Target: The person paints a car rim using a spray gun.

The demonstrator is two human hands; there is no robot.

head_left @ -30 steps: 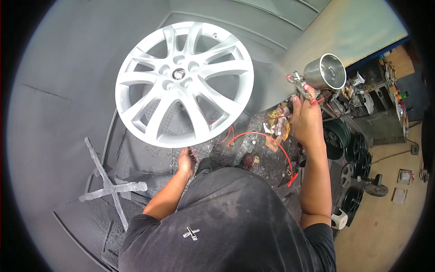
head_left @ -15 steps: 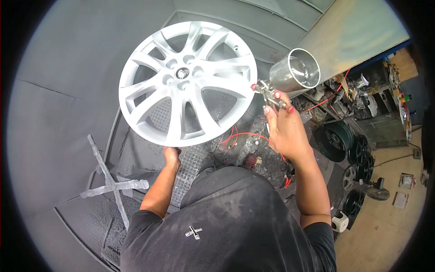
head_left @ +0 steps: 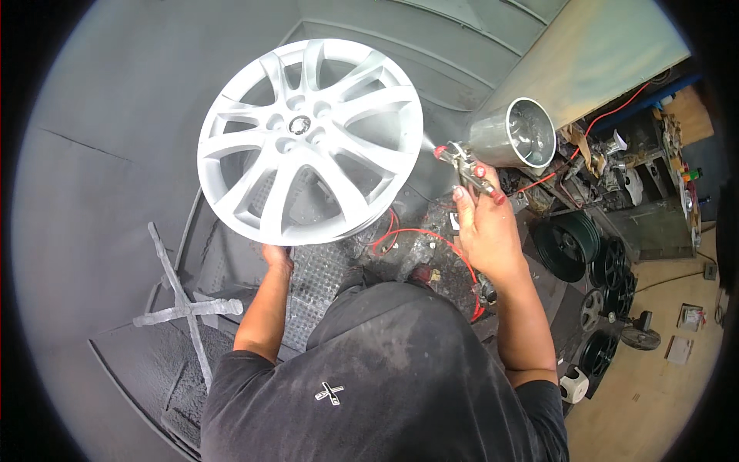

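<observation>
From the wearer's head, the left of two side-by-side fisheye cameras looks down over the dark, dusty cloth shirt (head_left: 385, 369), which shows below the white, many-spoked metal wheel rim (head_left: 299, 125). The rim is near the lens, and the wide, dark-edged field reaches from a smooth grey wall (head_left: 115, 200) left of the rim to a flat tan surface (head_left: 654, 385) well to its right.

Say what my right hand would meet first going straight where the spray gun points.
Likely the wheel, at its right edge: the spray gun in your right hand aims there, but depth is unclear.
</observation>
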